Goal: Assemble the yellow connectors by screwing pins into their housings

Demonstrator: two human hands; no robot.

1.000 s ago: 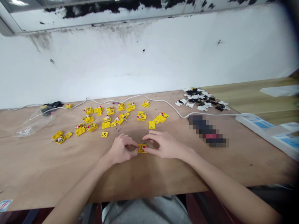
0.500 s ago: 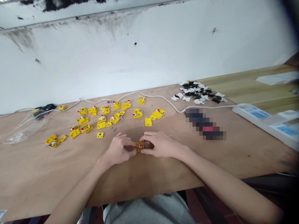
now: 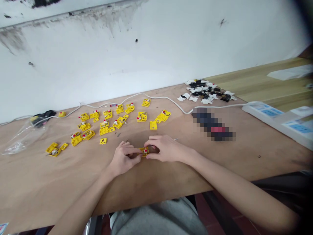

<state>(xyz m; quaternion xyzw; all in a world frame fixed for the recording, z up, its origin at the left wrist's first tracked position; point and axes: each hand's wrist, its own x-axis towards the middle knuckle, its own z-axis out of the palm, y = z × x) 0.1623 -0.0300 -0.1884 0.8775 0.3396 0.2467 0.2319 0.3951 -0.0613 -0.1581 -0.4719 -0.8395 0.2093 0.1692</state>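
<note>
Near the front middle of the table, a small yellow case (image 3: pixel 144 151) with a red button lies between my hands. My left hand (image 3: pixel 125 157) pinches its left side with thumb and index finger. My right hand (image 3: pixel 163 148) grips its right side, fingers bent round; a thin metal rod (image 3: pixel 176 139) sticks out behind this hand. Several opened yellow cases (image 3: pixel 118 122) with red and white parts are spread beyond my left hand. A flat yellow piece (image 3: pixel 103 141) lies nearest to it, and a yellow cover (image 3: pixel 153 125) lies farther back.
White and black pieces (image 3: pixel 207 91) are piled at the back right. A blurred dark object (image 3: pixel 210 125) lies right of my right hand. The white power strip (image 3: pixel 276 116) is at the right edge, its cable running along the back. A clear bag (image 3: pixel 23 138) lies at left.
The view has shifted slightly. My left index finger now reaches a little further over the left part of the yellow case; both hands stay at it.
</note>
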